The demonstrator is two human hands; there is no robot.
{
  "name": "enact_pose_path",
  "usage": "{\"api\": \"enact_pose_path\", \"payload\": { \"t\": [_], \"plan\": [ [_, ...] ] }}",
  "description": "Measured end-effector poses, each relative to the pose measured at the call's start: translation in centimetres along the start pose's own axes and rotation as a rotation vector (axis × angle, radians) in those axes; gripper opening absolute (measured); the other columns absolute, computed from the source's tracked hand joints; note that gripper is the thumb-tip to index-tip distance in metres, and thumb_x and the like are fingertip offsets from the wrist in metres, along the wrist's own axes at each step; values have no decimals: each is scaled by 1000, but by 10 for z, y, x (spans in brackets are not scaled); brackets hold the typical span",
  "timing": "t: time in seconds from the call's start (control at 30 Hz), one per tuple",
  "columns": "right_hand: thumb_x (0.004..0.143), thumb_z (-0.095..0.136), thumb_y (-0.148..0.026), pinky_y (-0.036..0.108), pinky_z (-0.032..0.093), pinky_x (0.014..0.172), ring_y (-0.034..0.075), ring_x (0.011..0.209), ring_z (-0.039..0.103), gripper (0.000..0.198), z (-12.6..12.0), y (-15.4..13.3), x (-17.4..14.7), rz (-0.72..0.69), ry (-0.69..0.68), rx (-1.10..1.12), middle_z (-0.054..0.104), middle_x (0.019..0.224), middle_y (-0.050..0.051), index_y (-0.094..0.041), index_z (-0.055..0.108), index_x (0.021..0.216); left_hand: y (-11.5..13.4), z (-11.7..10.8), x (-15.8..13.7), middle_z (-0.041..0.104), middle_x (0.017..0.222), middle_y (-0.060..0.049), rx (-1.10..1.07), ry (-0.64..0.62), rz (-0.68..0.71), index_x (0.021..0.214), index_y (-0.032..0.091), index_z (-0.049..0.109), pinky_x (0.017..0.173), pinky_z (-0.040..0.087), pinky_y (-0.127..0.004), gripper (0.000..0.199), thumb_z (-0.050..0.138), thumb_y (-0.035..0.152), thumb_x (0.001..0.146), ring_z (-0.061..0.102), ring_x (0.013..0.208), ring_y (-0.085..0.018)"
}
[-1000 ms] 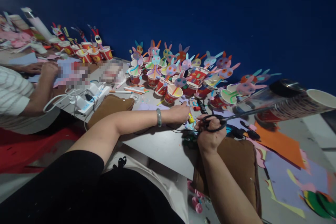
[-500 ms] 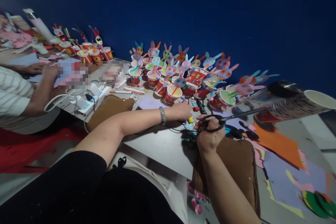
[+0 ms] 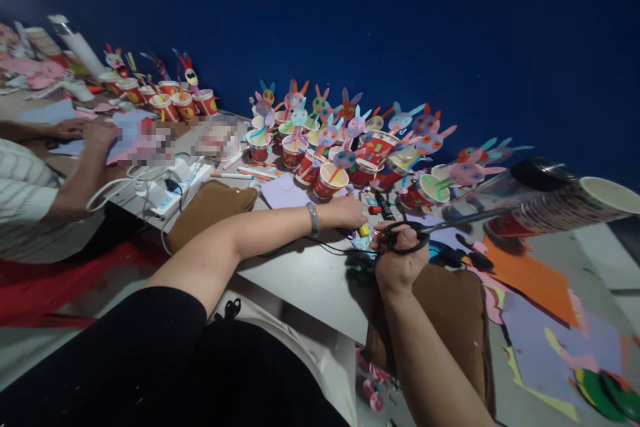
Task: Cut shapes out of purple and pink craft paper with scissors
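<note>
- Gripping the scissors [image 3: 453, 219] by their black handles, your right hand [image 3: 401, 259] held them above the table [image 3: 320, 280], blades pointing toward the stacked cups [image 3: 555, 208].
- Your left hand [image 3: 346, 213] had its fingers bent; I could not tell whether they pinched anything.
- A small yellow piece [image 3: 364, 230] lay between your hands.
- Purple paper [image 3: 283, 192] lay beyond your left wrist.
- Behind it, paper rabbits [image 3: 357, 123] stood in red cups [image 3: 330, 181].
- A brown cushion [image 3: 450, 320] sat beside your right forearm.
</note>
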State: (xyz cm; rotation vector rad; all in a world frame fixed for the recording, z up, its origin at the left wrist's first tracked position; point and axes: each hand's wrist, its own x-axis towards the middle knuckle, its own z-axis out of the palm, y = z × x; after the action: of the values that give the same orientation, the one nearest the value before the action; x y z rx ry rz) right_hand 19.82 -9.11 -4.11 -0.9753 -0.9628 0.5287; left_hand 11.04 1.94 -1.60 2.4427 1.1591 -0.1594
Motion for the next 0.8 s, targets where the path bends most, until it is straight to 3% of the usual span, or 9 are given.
{"api": "enact_pose_path", "payload": {
  "t": [0.3, 0.6, 0.8],
  "plan": [
    [86, 57, -63, 22, 40, 38, 7, 38, 49, 47, 3, -4, 0, 31, 16, -43, 62, 69, -2, -20, 49, 70, -2, 3, 10, 67, 122, -17, 2, 11, 42, 114, 13, 68, 91, 52, -37, 46, 40, 43, 93, 60, 119, -31],
    [88, 59, -58, 22, 40, 38, 7, 38, 50, 43, 1, -1, 0, 22, 12, -20, 63, 70, -2, -20, 49, 71, -6, 1, 10, 67, 121, -19, 16, 30, 7, 108, 11, 70, 90, 52, -34, 42, 40, 37, 95, 63, 112, -28],
    [90, 55, -58, 22, 39, 38, 7, 39, 50, 43, -1, 1, 1, 15, -1, -43, 62, 71, -2, -19, 50, 71, 2, -2, -13, 54, 136, -23, 47, 84, 46, 115, 10, 66, 86, 54, -39, 36, 44, 30, 94, 63, 108, -30]
  ]
}}
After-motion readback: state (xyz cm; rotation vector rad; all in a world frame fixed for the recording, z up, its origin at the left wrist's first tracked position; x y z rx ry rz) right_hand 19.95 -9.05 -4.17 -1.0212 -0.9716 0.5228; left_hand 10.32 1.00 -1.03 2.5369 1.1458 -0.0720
